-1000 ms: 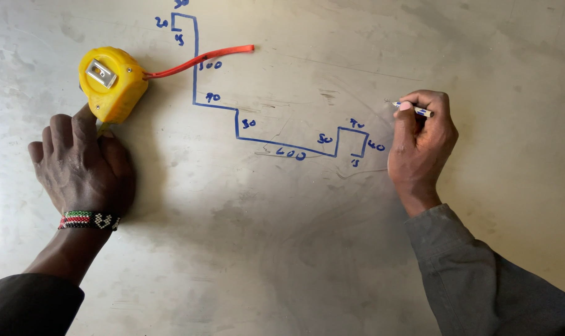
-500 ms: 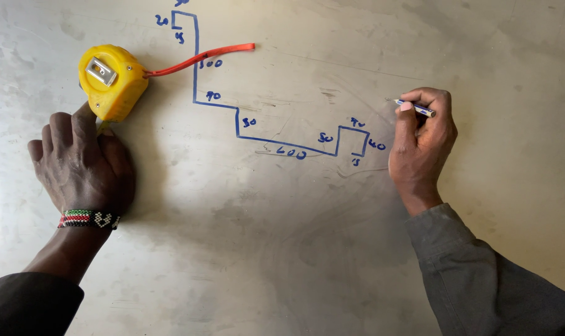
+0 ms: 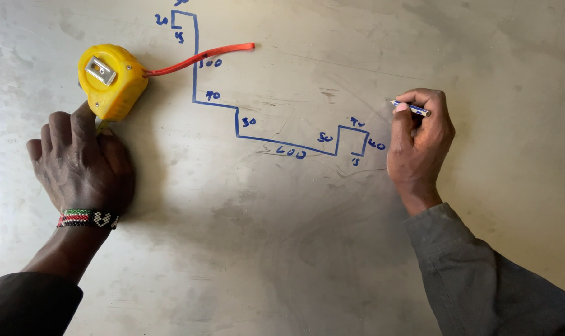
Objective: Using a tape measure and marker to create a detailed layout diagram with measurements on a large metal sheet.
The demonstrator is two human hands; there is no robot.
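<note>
1. Left hand (image 3: 82,163) lies flat, fingers together, fingertips touching the yellow tape measure (image 3: 111,79) at upper left.
2. Right hand (image 3: 419,146) pinches a blue pen (image 3: 410,108), with bare metal sheet (image 3: 282,249) below it.

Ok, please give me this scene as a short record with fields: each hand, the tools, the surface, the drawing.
left hand: left hand lies flat on the sheet, fingertips against the tape measure
right hand: right hand holds a blue pen, tip on or just above the sheet, right of the drawing
tape measure: yellow tape measure, its orange tape pulled out to the right, across the drawn line
surface: grey metal sheet, scuffed
drawing: blue stepped line with small handwritten numbers beside its segments
wrist: beaded bracelet on the left wrist
</note>
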